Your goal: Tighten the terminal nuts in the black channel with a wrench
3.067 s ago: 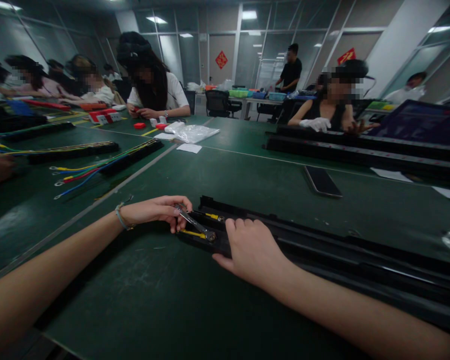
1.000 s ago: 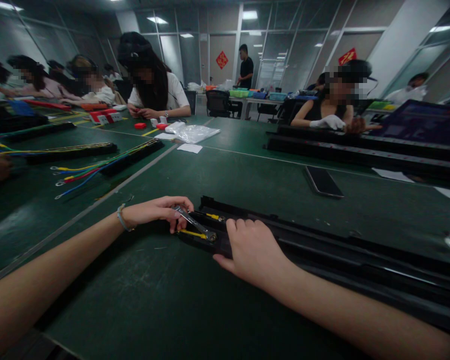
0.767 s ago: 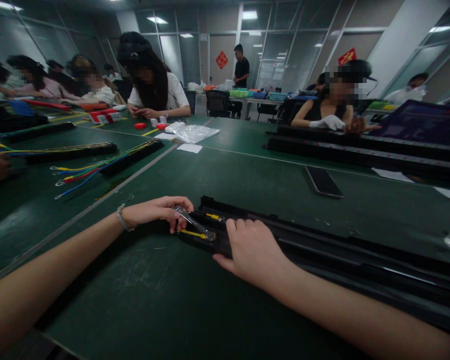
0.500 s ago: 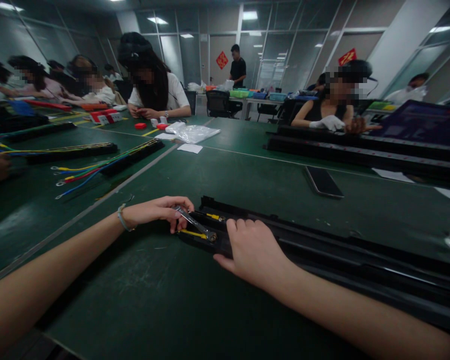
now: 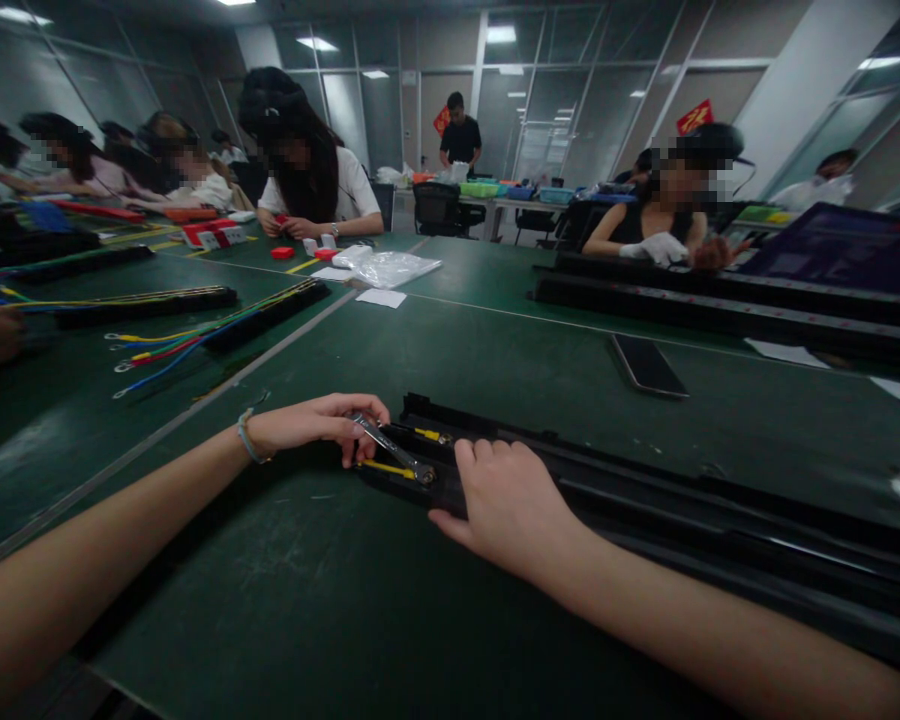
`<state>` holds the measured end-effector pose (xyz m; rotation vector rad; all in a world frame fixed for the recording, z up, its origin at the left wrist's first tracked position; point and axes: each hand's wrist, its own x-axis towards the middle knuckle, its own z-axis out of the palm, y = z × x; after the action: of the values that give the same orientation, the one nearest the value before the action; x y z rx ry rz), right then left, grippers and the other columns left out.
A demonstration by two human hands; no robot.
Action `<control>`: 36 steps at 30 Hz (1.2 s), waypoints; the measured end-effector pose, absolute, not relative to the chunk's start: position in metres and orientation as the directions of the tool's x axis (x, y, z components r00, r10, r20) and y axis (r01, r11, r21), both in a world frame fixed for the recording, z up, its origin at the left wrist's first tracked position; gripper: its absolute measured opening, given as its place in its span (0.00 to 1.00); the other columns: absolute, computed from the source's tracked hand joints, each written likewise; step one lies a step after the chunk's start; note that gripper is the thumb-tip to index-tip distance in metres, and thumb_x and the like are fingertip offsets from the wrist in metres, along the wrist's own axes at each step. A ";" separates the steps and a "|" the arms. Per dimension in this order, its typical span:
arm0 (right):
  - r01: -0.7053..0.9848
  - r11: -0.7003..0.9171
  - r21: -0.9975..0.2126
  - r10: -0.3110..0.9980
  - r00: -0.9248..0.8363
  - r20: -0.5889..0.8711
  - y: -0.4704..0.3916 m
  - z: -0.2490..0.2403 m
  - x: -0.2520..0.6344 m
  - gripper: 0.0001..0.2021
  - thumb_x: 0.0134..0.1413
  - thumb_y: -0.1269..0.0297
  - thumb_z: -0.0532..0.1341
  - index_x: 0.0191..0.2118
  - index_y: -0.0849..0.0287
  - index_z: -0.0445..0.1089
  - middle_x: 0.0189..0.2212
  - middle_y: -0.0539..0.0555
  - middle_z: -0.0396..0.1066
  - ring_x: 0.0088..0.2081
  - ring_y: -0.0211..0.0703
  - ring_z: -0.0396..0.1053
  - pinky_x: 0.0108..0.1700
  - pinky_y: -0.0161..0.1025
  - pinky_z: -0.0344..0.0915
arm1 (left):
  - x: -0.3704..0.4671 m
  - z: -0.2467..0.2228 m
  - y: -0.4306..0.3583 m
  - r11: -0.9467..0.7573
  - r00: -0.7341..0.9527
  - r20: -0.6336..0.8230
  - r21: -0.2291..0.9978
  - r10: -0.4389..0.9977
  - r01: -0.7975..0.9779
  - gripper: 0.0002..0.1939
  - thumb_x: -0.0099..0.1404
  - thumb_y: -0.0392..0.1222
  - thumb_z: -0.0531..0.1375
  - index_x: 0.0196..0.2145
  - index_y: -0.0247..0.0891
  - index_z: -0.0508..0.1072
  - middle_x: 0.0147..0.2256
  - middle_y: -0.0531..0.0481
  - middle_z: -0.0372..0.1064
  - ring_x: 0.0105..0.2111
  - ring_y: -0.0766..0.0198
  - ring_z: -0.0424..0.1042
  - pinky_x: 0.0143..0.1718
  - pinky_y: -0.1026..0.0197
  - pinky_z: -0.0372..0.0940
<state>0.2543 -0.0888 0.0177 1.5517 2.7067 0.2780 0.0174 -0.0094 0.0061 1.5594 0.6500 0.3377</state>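
The left hand (image 5: 345, 425) pinches a wrench (image 5: 390, 445) in the head view; its far end sits at four o'clock from this hand, at a bolt (image 5: 426, 477). The right hand (image 5: 506, 490) clasps the black channel (image 5: 645, 500) at three o'clock from the bolt. Inside this channel lie yellow-sleeved leads (image 5: 429, 434). Far, at twelve o'clock, stand coloured bins (image 5: 480, 188), contents unclear.
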 end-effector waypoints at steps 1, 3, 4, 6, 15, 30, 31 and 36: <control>0.856 0.494 0.155 0.857 -0.509 0.081 -0.089 0.018 0.254 0.24 0.45 0.46 0.49 0.37 0.63 0.62 0.29 0.59 0.66 0.30 0.48 0.64 0.31 0.43 0.58 | 0.017 0.006 -0.010 0.012 0.790 -0.169 0.980 0.589 0.201 0.11 0.59 0.36 0.53 0.41 0.35 0.61 0.31 0.49 0.65 0.29 0.64 0.65 0.27 0.63 0.64; 0.857 0.492 0.154 0.858 -0.508 0.080 -0.089 0.018 0.255 0.24 0.45 0.46 0.49 0.37 0.63 0.62 0.29 0.59 0.66 0.30 0.48 0.64 0.31 0.43 0.57 | 0.018 0.007 -0.010 0.007 0.787 -0.169 0.979 0.593 0.206 0.11 0.60 0.36 0.53 0.41 0.35 0.61 0.30 0.49 0.65 0.29 0.64 0.65 0.27 0.63 0.64; 0.857 0.492 0.153 0.859 -0.507 0.077 -0.088 0.019 0.255 0.24 0.45 0.46 0.49 0.37 0.63 0.62 0.29 0.59 0.66 0.30 0.48 0.64 0.31 0.43 0.57 | 0.018 0.007 -0.011 0.005 0.786 -0.170 0.978 0.594 0.207 0.10 0.60 0.36 0.53 0.41 0.35 0.61 0.30 0.49 0.65 0.29 0.64 0.65 0.27 0.63 0.64; 0.858 0.492 0.149 0.860 -0.505 0.068 -0.088 0.019 0.254 0.24 0.45 0.46 0.49 0.38 0.63 0.62 0.29 0.59 0.66 0.31 0.48 0.64 0.32 0.43 0.57 | 0.019 0.008 -0.011 0.001 0.785 -0.170 0.978 0.596 0.210 0.11 0.60 0.36 0.54 0.41 0.35 0.61 0.30 0.49 0.65 0.29 0.64 0.65 0.27 0.63 0.64; 0.859 0.493 0.140 0.859 -0.506 0.078 -0.089 0.018 0.254 0.24 0.45 0.46 0.49 0.37 0.63 0.62 0.29 0.59 0.66 0.31 0.47 0.63 0.32 0.42 0.57 | 0.015 0.005 -0.009 0.000 0.820 -0.138 0.986 0.555 0.165 0.15 0.58 0.37 0.56 0.44 0.34 0.59 0.31 0.48 0.64 0.31 0.63 0.64 0.28 0.64 0.63; 0.858 0.493 0.142 0.859 -0.506 0.075 -0.088 0.018 0.254 0.24 0.45 0.46 0.49 0.38 0.64 0.62 0.29 0.59 0.66 0.31 0.48 0.64 0.32 0.43 0.57 | 0.016 0.006 -0.009 -0.015 0.823 -0.134 0.985 0.552 0.171 0.16 0.58 0.38 0.56 0.44 0.34 0.59 0.31 0.48 0.64 0.31 0.63 0.63 0.28 0.64 0.63; 0.858 0.493 0.143 0.859 -0.506 0.071 -0.088 0.018 0.254 0.25 0.45 0.45 0.49 0.38 0.64 0.62 0.29 0.59 0.66 0.31 0.48 0.64 0.32 0.43 0.57 | 0.016 0.006 -0.010 -0.015 0.821 -0.137 0.985 0.554 0.174 0.16 0.59 0.38 0.55 0.44 0.34 0.59 0.31 0.48 0.63 0.31 0.63 0.63 0.28 0.64 0.63; 0.856 0.494 0.151 0.860 -0.506 0.057 -0.089 0.019 0.254 0.25 0.45 0.45 0.49 0.38 0.64 0.62 0.29 0.59 0.66 0.30 0.47 0.64 0.31 0.42 0.57 | 0.016 0.008 -0.012 -0.015 0.817 -0.142 0.983 0.559 0.182 0.15 0.59 0.38 0.55 0.44 0.34 0.59 0.31 0.48 0.63 0.30 0.63 0.63 0.27 0.64 0.62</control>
<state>0.2539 -0.0886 0.0189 1.5477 2.6927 0.2500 0.0164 -0.0119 0.0082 1.5851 0.6033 0.3305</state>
